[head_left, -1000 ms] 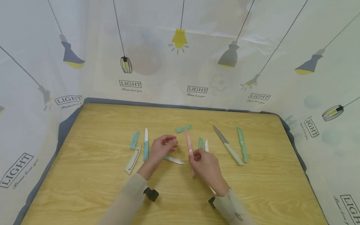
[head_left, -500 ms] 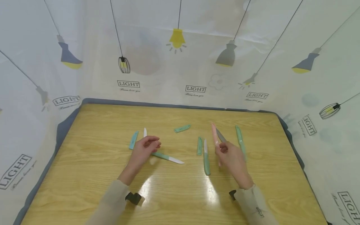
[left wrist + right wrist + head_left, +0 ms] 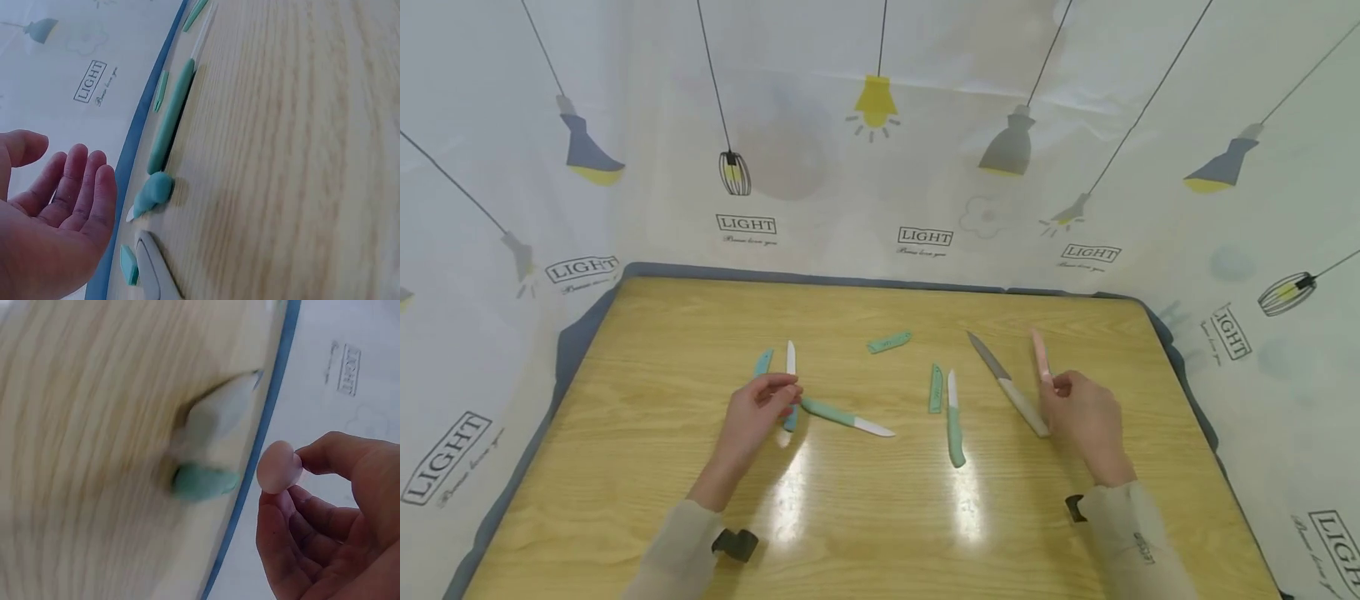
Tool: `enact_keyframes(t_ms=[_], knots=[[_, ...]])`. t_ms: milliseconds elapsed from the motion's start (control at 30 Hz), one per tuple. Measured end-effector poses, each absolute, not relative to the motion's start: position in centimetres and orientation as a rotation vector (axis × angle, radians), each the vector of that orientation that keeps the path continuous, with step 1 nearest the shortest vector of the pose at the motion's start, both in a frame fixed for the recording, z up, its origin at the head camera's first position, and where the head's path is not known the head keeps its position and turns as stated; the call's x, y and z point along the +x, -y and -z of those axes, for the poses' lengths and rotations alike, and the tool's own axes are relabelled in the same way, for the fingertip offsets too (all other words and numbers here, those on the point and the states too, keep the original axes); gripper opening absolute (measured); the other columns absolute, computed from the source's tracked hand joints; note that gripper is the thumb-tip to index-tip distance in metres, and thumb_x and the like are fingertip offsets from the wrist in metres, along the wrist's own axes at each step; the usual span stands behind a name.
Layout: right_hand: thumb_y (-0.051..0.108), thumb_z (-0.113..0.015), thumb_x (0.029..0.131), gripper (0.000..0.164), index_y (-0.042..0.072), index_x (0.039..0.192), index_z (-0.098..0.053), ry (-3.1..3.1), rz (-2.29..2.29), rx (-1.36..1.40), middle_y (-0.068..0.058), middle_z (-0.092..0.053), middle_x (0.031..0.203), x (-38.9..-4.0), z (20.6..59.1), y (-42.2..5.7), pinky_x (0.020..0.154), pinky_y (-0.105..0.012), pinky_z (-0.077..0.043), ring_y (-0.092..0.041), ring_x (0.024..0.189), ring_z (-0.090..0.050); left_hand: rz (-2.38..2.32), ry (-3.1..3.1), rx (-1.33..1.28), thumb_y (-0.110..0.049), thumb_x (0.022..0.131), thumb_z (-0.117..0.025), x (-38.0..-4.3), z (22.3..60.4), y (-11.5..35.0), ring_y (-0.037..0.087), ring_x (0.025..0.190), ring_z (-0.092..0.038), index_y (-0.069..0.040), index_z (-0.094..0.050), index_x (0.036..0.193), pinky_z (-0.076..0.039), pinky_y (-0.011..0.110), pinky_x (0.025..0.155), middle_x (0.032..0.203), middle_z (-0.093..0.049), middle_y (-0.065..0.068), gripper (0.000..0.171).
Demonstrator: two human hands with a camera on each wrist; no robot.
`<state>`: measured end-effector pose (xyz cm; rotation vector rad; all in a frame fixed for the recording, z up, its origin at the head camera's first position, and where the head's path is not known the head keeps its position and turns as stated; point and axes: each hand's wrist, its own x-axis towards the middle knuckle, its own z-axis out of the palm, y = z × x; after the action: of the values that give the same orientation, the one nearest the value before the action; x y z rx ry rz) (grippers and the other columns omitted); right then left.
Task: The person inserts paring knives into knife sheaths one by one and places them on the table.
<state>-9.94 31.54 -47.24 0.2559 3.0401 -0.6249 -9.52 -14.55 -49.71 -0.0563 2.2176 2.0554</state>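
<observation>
My right hand (image 3: 1084, 417) pinches a pink knife (image 3: 1041, 357) between thumb and fingers, over the right part of the table. Its rounded pink end faces the camera in the right wrist view. Just left of it lies a beige-handled knife (image 3: 1021, 405) with a grey blade. A green knife (image 3: 203, 482) lies below the pink one, hidden in the head view. My left hand (image 3: 752, 421) hovers with loosely bent fingers and holds nothing. Beneath it is a blue-handled knife (image 3: 791, 417) with a white blade; a green-handled knife (image 3: 831, 412) lies beside it.
Another green-handled knife (image 3: 955, 433) and a green sheath (image 3: 936, 388) lie mid-table. A second green sheath (image 3: 889, 342) lies farther back. At left are a blue sheath (image 3: 129, 265) and a beige sheath (image 3: 152, 265). A printed curtain (image 3: 820, 250) borders the wooden table (image 3: 880, 525).
Carrying the pink knife, my right hand has moved rightward from mid-table, past the beige-handled knife. My left hand has drawn back to the left, over the blue-handled knife.
</observation>
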Motion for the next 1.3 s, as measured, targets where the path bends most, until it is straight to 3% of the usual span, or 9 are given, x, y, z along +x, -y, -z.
enact_keyframes(t_ms=[233, 333, 467, 567, 667, 833, 967, 1100, 1300], knots=[[0.05, -0.04, 0.098, 0.061, -0.004, 0.117, -0.062, -2.983, 0.558, 0.381, -0.021, -0.066, 0.107, -10.6, 48.2, -34.7, 0.064, -0.043, -0.049, -0.032, 0.084, -0.062, -2.09, -2.254, -0.149, -0.025, 0.096, -0.06, -9.4, 49.5, 15.8, 0.033, 0.104, -0.062, 0.008, -0.058, 0.122, -0.054, 0.04, 0.086, 0.116, -0.063, 0.023, 0.043], [0.05, -0.04, 0.098, 0.061, -0.004, 0.117, -0.061, -2.951, 0.546, 0.407, -0.022, -0.065, 0.105, -10.8, 48.6, -35.9, 0.061, -0.042, -0.047, -0.031, 0.08, -0.061, -2.087, -2.288, -0.189, -0.023, 0.096, -0.059, -9.3, 49.5, 16.2, 0.025, 0.101, -0.064, 0.007, -0.059, 0.121, -0.055, 0.036, 0.086, 0.116, -0.063, 0.021, 0.039], [0.044, -0.043, 0.098, 0.055, -0.005, 0.115, -0.06, -2.91, 0.529, 0.415, -0.013, -0.068, 0.082, -11.0, 48.8, -36.8, 0.059, -0.04, -0.046, -0.025, 0.069, -0.06, -2.055, -2.337, -0.296, -0.018, 0.096, -0.058, -9.1, 49.4, 16.4, 0.019, 0.101, -0.063, 0.003, -0.061, 0.12, -0.055, 0.03, 0.085, 0.118, -0.062, 0.017, 0.032], [0.039, -0.045, 0.097, 0.05, -0.006, 0.112, -0.06, -2.876, 0.528, 0.42, -0.002, -0.064, 0.064, -10.9, 48.7, -37.1, 0.06, -0.039, -0.045, -0.021, 0.063, -0.058, -2.051, -2.342, -0.352, -0.02, 0.096, -0.059, -9.0, 49.4, 16.8, 0.027, 0.105, -0.06, 0.003, -0.061, 0.12, -0.054, 0.027, 0.085, 0.119, -0.062, 0.017, 0.034], [0.039, -0.045, 0.097, 0.048, -0.005, 0.111, -0.06, -2.853, 0.527, 0.429, 0.0, -0.062, 0.06, -10.9, 48.8, -37.3, 0.058, -0.037, -0.044, -0.021, 0.061, -0.057, -2.058, -2.347, -0.377, -0.022, 0.095, -0.06, -9.0, 49.6, 17.2, 0.032, 0.107, -0.059, 0.003, -0.061, 0.12, -0.054, 0.026, 0.085, 0.119, -0.061, 0.018, 0.035], [0.037, -0.045, 0.097, 0.045, -0.005, 0.107, -0.06, -2.859, 0.52, 0.432, -0.001, -0.062, 0.059, -11.2, 49.1, -37.4, 0.054, -0.034, -0.043, -0.02, 0.059, -0.057, -1.995, -2.406, -0.402, -0.023, 0.096, -0.059, -9.2, 49.7, 17.7, 0.028, 0.106, -0.059, 0.003, -0.061, 0.12, -0.053, 0.019, 0.081, 0.119, -0.061, 0.018, 0.035], [0.035, -0.046, 0.096, 0.043, -0.005, 0.105, -0.06, -2.873, 0.523, 0.429, -0.001, -0.061, 0.057, -11.4, 49.5, -37.4, 0.052, -0.034, -0.044, -0.02, 0.058, -0.057, -1.841, -2.487, -0.38, -0.027, 0.097, -0.057, -9.8, 49.7, 18.1, 0.023, 0.107, -0.058, -0.001, -0.061, 0.123, -0.052, 0.025, 0.085, 0.121, -0.061, 0.012, 0.037], [0.035, -0.046, 0.095, 0.044, -0.005, 0.107, -0.06, -2.863, 0.519, 0.447, -0.001, -0.062, 0.059, -11.7, 49.9, -37.3, 0.052, -0.035, -0.045, -0.02, 0.059, -0.057, -1.667, -2.58, -0.32, -0.03, 0.097, -0.056, -10.8, 49.6, 18.5, 0.026, 0.111, -0.057, -0.004, -0.06, 0.125, -0.05, 0.037, 0.089, 0.124, -0.06, 0.01, 0.038], [0.036, -0.046, 0.095, 0.046, -0.006, 0.111, -0.059, -2.84, 0.533, 0.456, -0.004, -0.064, 0.066, -12.3, 50.1, -36.8, 0.054, -0.036, -0.044, -0.02, 0.06, -0.058, -1.528, -2.626, -0.261, -0.028, 0.097, -0.055, -12.0, 49.2, 19.2, 0.028, 0.112, -0.056, -0.005, -0.057, 0.128, -0.052, 0.041, 0.085, 0.125, -0.058, 0.012, 0.039]])
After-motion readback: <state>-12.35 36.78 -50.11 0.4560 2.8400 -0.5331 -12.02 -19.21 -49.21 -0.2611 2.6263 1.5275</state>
